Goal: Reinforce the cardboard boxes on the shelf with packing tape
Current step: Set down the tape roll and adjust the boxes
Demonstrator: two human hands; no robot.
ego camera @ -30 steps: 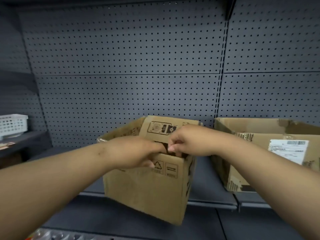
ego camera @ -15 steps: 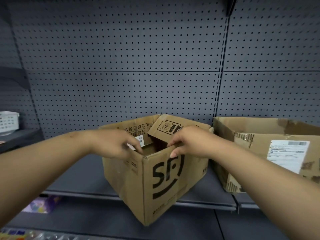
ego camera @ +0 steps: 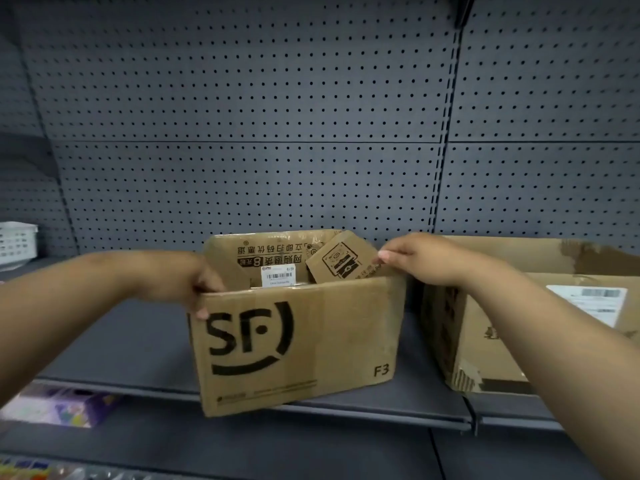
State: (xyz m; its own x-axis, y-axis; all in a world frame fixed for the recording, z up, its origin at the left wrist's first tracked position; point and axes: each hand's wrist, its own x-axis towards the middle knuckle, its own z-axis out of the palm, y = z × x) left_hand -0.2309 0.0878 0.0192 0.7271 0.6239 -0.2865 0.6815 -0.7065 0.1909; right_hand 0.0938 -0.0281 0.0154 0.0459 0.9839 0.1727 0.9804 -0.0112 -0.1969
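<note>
Brown cardboard box printed with a black SF logo [ego camera: 298,344] is held at the front of the dark grey metal shelf [ego camera: 121,348], logo face turned to the camera. Its lower edge shows past the shelf lip; whether it rests or is lifted cannot be told. Top is open: a short brown inner flap [ego camera: 341,259] is folded down inside at the far right, and a white barcode label [ego camera: 278,275] is seen on the inner back wall.

Left hand [ego camera: 187,282]: grip clamped over the rim at the front left corner, one fingertip pressed on the outer face. Right hand [ego camera: 419,259]: grip closed on the top edge of the right wall, fingertips pinched just beside the folded flap.

A wider brown cardboard box with a white shipping label [ego camera: 502,341] is stood just beside, to the right, on the same shelf. No packing tape is seen.

Step judged: box is being positioned and squared for taping; no tape is yet applied. The next move is judged to call for one hand to be freed for the tape while the box is steadied by the other, so that it is not tipped off the lip
</note>
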